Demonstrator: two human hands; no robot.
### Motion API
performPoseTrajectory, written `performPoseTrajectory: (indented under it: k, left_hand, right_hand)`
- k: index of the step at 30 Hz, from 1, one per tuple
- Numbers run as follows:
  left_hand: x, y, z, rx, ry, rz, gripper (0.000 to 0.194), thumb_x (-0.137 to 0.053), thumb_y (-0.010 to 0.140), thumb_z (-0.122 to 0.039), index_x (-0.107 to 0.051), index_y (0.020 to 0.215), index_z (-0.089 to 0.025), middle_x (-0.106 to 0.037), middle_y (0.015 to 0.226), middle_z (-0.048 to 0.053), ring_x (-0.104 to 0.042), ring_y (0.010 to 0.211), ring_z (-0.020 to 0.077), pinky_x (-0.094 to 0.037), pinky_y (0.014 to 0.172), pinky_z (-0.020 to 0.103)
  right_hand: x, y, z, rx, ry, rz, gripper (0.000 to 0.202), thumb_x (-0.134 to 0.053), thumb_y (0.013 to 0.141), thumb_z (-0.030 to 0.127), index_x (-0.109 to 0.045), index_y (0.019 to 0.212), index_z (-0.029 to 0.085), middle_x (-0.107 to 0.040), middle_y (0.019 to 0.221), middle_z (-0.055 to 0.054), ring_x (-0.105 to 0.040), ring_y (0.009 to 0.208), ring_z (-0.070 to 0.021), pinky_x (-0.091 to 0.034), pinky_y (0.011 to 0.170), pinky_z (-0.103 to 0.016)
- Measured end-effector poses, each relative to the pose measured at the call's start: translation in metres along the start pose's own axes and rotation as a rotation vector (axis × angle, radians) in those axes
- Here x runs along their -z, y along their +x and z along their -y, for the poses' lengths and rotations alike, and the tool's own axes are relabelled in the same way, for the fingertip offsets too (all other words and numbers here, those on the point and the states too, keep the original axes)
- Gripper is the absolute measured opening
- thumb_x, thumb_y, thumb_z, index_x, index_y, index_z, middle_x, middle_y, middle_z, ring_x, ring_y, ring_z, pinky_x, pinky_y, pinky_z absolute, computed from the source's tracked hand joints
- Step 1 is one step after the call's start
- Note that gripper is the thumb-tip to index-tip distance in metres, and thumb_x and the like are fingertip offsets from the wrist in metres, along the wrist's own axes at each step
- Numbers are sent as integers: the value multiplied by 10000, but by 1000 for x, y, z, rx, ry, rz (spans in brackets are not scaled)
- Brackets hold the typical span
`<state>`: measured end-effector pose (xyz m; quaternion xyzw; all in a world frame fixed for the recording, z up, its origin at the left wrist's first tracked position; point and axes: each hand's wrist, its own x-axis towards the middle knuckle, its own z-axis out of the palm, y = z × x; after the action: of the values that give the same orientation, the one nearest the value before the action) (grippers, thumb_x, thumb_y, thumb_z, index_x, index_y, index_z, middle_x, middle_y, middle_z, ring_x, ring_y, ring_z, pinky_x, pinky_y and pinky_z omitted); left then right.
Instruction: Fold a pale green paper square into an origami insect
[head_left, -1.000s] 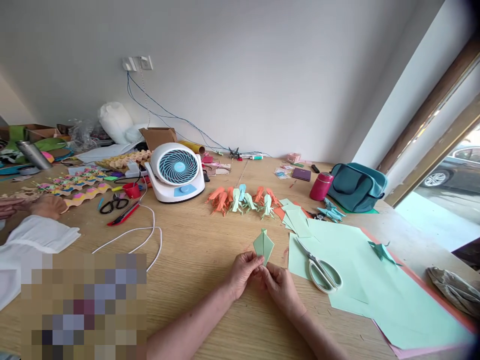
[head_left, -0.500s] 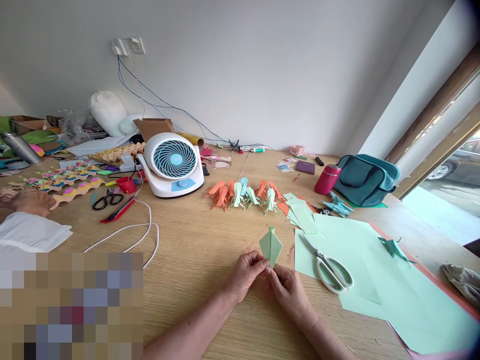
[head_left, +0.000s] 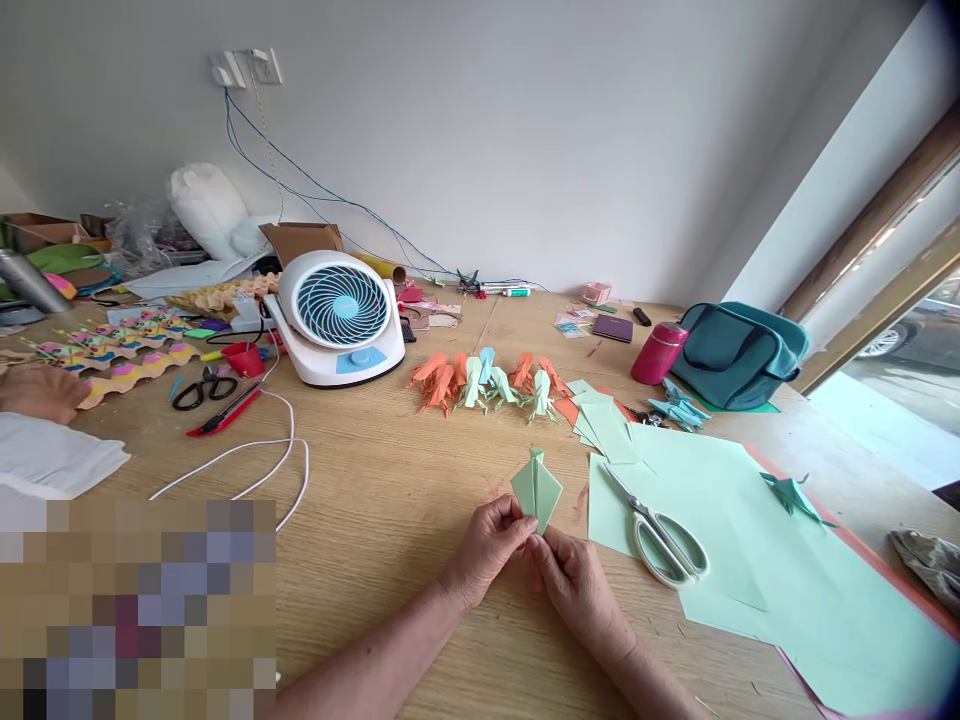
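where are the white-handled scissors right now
In the head view, the white-handled scissors lie right of the right hand, on the large pale green paper, open end pointing toward the smaller green sheets.

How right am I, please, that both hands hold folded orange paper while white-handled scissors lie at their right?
Not orange: in the head view, the left hand and right hand hold folded pale green paper; white-handled scissors do lie at their right.
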<state>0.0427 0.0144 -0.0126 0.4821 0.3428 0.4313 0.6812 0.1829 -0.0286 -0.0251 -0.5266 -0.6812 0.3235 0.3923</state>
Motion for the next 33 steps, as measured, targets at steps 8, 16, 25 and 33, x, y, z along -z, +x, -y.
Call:
performPoseTrajectory:
  k: [8,16,25,33]
  left_hand:
    - [2,-1,-2,-34,-23,77,407,-749,758,-452,-480,661,-163,-475,595,-49,-430,565,82,-334,586,222]
    - [3,0,3,-25,-53,60,408,-783,734,-454,-515,667,-153,-510,595,-36,-462,556,89,-367,584,230]
    - [7,0,0,-111,24,4,445,-812,707,-443,-500,592,-147,-450,605,-40,-379,602,84,-313,590,227]
    - [9,1,6,-94,32,32,446,-818,695,-466,-516,598,-152,-476,565,-40,-425,557,90,-325,566,233]
  right_hand:
    - [1,-3,-2,41,-43,25,457,-423,996,486,-449,639,202,-518,551,17,-433,516,-117,-311,524,-236]
    - [1,-3,-2,44,-54,36,422,-424,997,458,-401,658,209,-481,575,29,-404,528,-108,-300,533,-236]
    - [1,-1,-2,21,23,103,457,-428,998,485,-479,655,188,-486,552,29,-416,515,-106,-313,527,-235]
    - [3,-1,-2,22,125,118,517,-411,1000,530,-531,634,185,-564,548,5,-521,533,-130,-398,580,-243]
